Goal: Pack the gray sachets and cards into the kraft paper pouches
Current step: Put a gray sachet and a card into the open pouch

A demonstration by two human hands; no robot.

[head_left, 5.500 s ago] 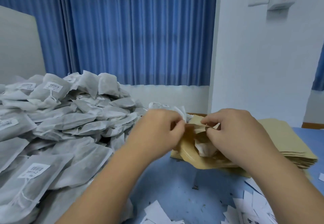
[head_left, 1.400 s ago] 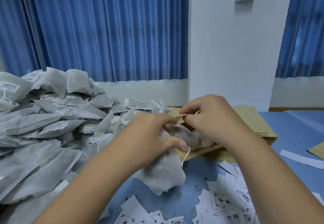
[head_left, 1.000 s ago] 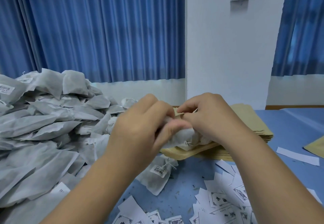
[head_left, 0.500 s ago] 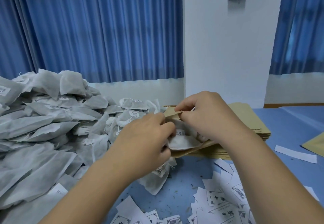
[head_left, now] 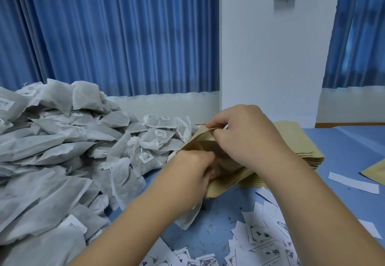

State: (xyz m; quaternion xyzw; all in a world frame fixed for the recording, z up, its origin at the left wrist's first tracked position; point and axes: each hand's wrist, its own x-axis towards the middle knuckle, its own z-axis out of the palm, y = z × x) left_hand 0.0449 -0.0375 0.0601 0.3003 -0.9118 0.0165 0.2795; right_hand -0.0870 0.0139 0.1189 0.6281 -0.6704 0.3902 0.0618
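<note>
My right hand (head_left: 243,138) pinches the top lip of an open kraft paper pouch (head_left: 225,184) and holds its mouth apart. My left hand (head_left: 191,174) has its fingers pushed into that mouth; whatever it holds inside is hidden. A gray sachet (head_left: 188,216) lies on the table under my left wrist. A big heap of gray sachets (head_left: 62,151) with barcode labels fills the left side. White printed cards (head_left: 262,238) lie scattered at the front right.
A stack of flat kraft pouches (head_left: 300,142) sits behind my right hand on the blue table (head_left: 345,145). A loose white strip (head_left: 353,182) and another kraft pouch corner (head_left: 376,172) lie at the right. Blue curtains and a white wall stand behind.
The sachet that showed in the pouch mouth half a second ago has gone inside. My left hand has pushed deeper into the pouch. My right hand keeps its hold on the lip.
</note>
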